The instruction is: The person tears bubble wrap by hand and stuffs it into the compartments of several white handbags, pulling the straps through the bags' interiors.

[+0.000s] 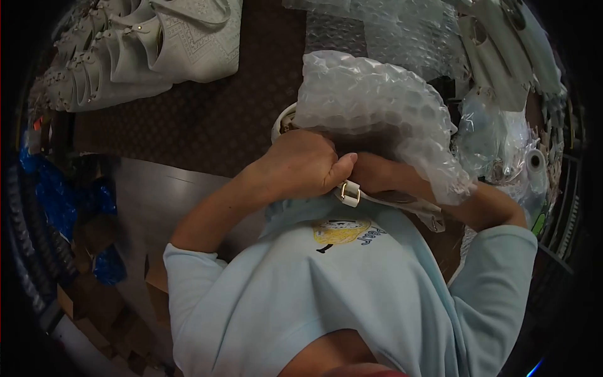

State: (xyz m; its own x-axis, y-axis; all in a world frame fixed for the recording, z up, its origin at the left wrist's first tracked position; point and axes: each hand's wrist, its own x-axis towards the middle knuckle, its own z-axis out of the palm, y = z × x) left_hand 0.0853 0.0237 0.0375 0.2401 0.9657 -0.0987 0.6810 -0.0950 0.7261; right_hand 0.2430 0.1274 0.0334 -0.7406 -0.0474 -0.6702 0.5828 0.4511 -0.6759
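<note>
My left hand is closed, with its thumb pointing right, at the upper edge of a white handbag held close to my body. My right hand meets it from the right; its fingers are hidden behind the left hand. Just below the hands hangs a white strap end with a gold buckle. Crumpled bubble wrap rises above both hands and drapes over my right forearm. Most of the handbag is concealed by the hands and the wrap.
White handbags stand in a row at the upper left of the brown patterned table. More bubble wrap lies at the back. Pale bags and clear plastic are on the right. Blue plastic and cardboard are lower left.
</note>
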